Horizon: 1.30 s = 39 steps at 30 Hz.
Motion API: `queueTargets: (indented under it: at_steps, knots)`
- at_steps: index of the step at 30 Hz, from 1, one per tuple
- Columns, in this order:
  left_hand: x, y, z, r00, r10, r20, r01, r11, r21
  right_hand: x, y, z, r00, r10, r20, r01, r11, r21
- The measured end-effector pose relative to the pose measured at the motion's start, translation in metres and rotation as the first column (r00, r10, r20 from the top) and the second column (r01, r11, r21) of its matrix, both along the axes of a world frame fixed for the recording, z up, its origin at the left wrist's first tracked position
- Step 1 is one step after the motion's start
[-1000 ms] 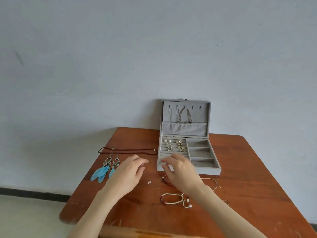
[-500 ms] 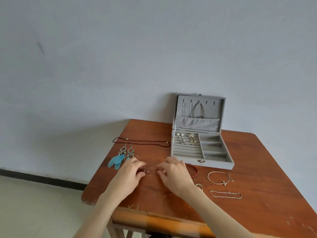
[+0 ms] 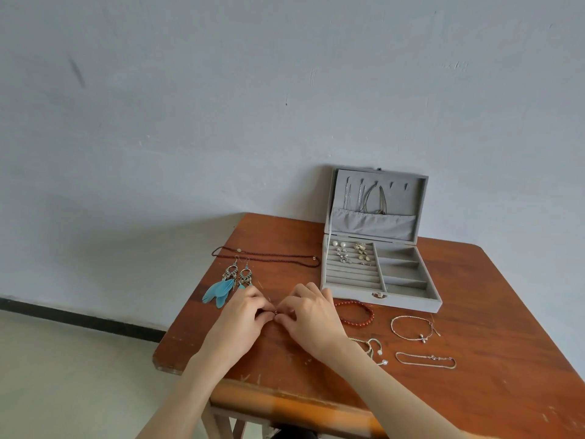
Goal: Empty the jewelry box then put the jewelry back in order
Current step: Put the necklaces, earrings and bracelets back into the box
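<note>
Fingers (image 3: 269, 307) of both hands meeting just below frame centre, tips curled together and pinching a tiny dark piece (image 3: 276, 312), too small to identify. Left hand (image 3: 245, 315) and right hand (image 3: 311, 315) low over the wooden surface (image 3: 474, 391), forearms entering from the bottom edge.

Just left of the left hand: pair of blue feather earrings (image 3: 229, 285) lying flat. Above these, toward centre: dark beaded necklace (image 3: 269, 256) stretched out in a long loop. Just right of the right hand: red bead bracelet (image 3: 357, 313), partly hidden by the hand. Further right: thin chain bracelet (image 3: 413, 327) in a loop, another chain bracelet (image 3: 425, 359) lower down, and a cord bracelet with pearls (image 3: 373, 350) beside the right wrist.

Right of centre, beyond the hands: grey jewelry box (image 3: 380, 293), lid upright against the wall, thin chains hanging inside the lid, small earrings and rings (image 3: 349, 253) in the upper rows of the left compartment
</note>
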State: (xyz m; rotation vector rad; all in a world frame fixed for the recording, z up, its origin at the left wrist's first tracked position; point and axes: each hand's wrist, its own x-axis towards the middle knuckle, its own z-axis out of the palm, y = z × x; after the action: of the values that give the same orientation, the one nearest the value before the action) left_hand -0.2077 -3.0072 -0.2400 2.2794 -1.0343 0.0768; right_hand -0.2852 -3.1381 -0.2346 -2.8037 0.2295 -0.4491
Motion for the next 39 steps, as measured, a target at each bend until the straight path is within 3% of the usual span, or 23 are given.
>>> queueTargets:
  at_steps: [10, 15, 20, 23, 26, 30, 33, 36, 39]
  knots:
    - [0.001, 0.008, -0.004, 0.997, 0.076, 0.020, -0.076, 0.997, 0.011, 0.009, 0.006, 0.002, 0.998, 0.052, -0.021, -0.051, 0.997, 0.053]
    - [0.004, 0.005, -0.003, 0.991, 0.122, -0.046, -0.121, 0.992, 0.038, 0.008, 0.007, 0.003, 0.997, 0.066, -0.044, -0.069, 0.994, -0.081]
    - [-0.001, 0.004, -0.003, 0.992, 0.123, -0.017, -0.122, 0.992, 0.031, 0.003, 0.007, 0.002, 0.998, 0.031, -0.051, -0.038, 0.989, -0.140]
    - [-0.004, 0.005, 0.001, 0.989, 0.146, -0.004, -0.146, 0.988, -0.042, 0.000, 0.004, 0.004, 1.000, 0.020, -0.010, -0.021, 0.998, -0.061]
    - [-0.008, 0.003, 0.009, 0.987, 0.157, -0.041, -0.161, 0.981, -0.105, -0.004, 0.003, 0.011, 0.996, -0.042, 0.082, 0.025, 0.981, 0.191]
    - [-0.012, -0.007, 0.020, 0.988, 0.111, -0.104, -0.128, 0.978, -0.166, -0.011, -0.005, 0.026, 0.974, -0.217, 0.062, 0.136, 0.782, 0.608]
    - [-0.015, -0.016, 0.027, 0.982, 0.077, -0.174, -0.111, 0.975, -0.195, -0.019, -0.018, 0.032, 0.969, -0.247, 0.029, 0.108, 0.523, 0.846]
    - [-0.019, -0.028, 0.032, 0.977, 0.039, -0.210, -0.081, 0.978, -0.194, -0.029, -0.035, 0.037, 0.972, -0.235, -0.018, 0.073, 0.228, 0.971]
    - [-0.022, -0.043, 0.036, 0.981, 0.007, -0.196, -0.045, 0.980, -0.192, -0.035, -0.055, 0.041, 0.966, -0.256, -0.043, 0.070, 0.098, 0.993]
